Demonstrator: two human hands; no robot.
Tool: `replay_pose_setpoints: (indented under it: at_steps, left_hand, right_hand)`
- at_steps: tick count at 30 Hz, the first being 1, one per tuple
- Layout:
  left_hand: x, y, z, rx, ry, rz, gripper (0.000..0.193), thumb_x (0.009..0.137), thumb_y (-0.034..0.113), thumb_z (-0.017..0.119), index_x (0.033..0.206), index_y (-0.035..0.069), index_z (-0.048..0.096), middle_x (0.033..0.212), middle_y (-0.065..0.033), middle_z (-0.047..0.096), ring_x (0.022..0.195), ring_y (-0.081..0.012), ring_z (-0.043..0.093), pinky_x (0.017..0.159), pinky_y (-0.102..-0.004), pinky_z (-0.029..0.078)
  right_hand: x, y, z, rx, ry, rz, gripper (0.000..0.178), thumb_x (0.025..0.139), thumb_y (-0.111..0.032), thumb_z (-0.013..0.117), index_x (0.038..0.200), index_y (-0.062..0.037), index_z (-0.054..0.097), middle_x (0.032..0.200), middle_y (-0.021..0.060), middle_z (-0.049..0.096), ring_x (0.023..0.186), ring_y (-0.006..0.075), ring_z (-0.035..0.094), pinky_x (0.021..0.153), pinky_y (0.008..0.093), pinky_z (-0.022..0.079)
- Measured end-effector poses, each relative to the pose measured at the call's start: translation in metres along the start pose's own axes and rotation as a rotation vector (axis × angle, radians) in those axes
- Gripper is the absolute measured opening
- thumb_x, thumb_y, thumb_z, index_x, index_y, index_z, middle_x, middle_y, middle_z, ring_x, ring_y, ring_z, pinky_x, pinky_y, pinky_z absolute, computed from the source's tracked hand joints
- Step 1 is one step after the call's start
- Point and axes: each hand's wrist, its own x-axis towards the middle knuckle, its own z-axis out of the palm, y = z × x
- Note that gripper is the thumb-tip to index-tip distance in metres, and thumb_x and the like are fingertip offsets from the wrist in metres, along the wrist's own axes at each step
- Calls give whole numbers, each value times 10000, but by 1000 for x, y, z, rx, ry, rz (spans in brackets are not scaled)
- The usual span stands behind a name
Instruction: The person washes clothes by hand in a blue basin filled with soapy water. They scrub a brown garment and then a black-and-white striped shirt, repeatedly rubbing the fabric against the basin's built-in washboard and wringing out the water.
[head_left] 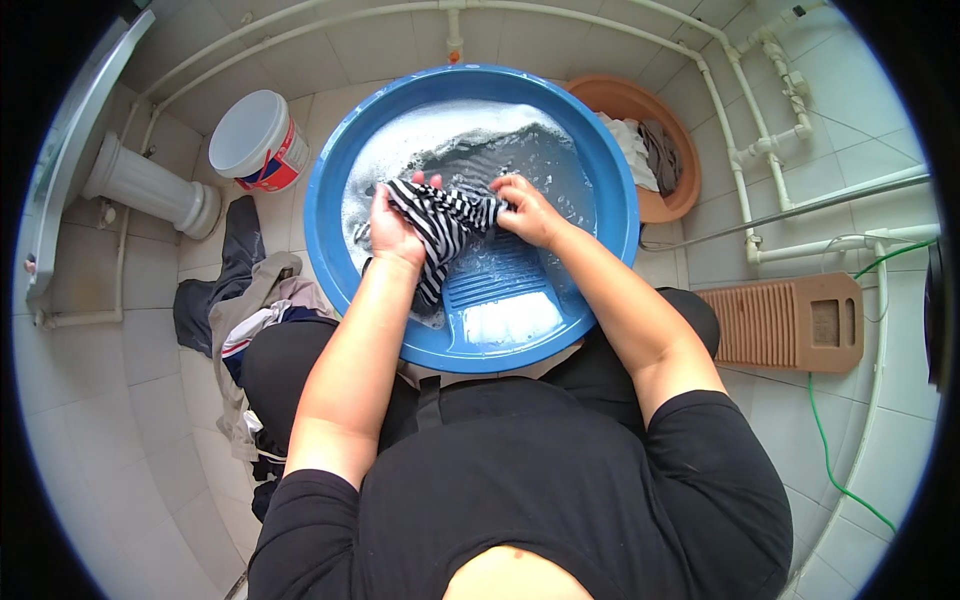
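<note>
A large blue basin (pixel 322 215) of soapy water stands between my knees, with a ridged washboard slope (pixel 500 285) moulded into its near side. Above the water I hold a black-and-white striped garment (pixel 440 235), part of which trails into the suds. My left hand (pixel 397 230) cups the cloth from the left, fingers curled round it. On the other side my right hand (pixel 527 210) pinches the garment's right end between thumb and fingers. White foam (pixel 440 130) covers the far part of the water.
A white bucket (pixel 250 135) stands at far left, beside a white pedestal (pixel 155 185). Piled clothes (pixel 260 290) lie on the floor at left. At far right, an orange basin (pixel 685 150) holds clothes. A brown washboard (pixel 785 320) and green hose (pixel 825 435) are at right; pipes run along the walls.
</note>
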Motion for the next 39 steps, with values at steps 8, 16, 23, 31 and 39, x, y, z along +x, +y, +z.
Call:
replay_pose_setpoints:
  at_steps: [8, 16, 23, 31, 39]
  left_hand:
    - [-16, -35, -3, 276, -71, -110, 561, 866, 587, 392, 914, 49, 542, 866, -103, 574, 787, -215, 569, 708, -325, 488]
    - [-48, -57, 45, 302, 275, -69, 309, 888, 375, 462, 907, 93, 588, 906, -58, 613, 846, -180, 578, 775, -316, 464]
    - [-1, -36, -31, 340, 280, -127, 419, 871, 479, 449, 689, 105, 500, 655, -64, 547, 554, -202, 513, 544, -330, 451]
    - [-37, -23, 22, 1260, -236, -124, 187, 891, 249, 515, 836, 73, 549, 705, 9, 544, 615, -76, 502, 571, -213, 398]
    - [-42, -36, 28, 1509, -291, -329, 300, 899, 325, 516, 936, 37, 591, 864, -21, 600, 811, -111, 545, 753, -251, 440]
  right_hand:
    - [-6, -133, 37, 275, 169, -312, 240, 636, -102, 551, 859, -16, 541, 908, 121, 549, 843, 277, 547, 751, 318, 443]
    - [10, -83, 32, -85, 428, -30, 268, 757, -259, 600, 568, -76, 551, 607, 119, 550, 544, 300, 546, 487, 379, 437]
    - [-6, -111, 55, -90, 342, -385, 287, 739, -212, 642, 539, -86, 481, 561, 111, 498, 495, 297, 513, 504, 364, 439]
    - [13, -13, 5, -464, 423, 350, 416, 682, -315, 642, 1008, -75, 550, 1102, 121, 529, 1067, 300, 487, 900, 400, 405]
    - [1, 48, -13, -98, -18, 862, 725, 688, -454, 676, 1167, 65, 512, 1126, 239, 568, 1061, 305, 554, 903, 348, 426]
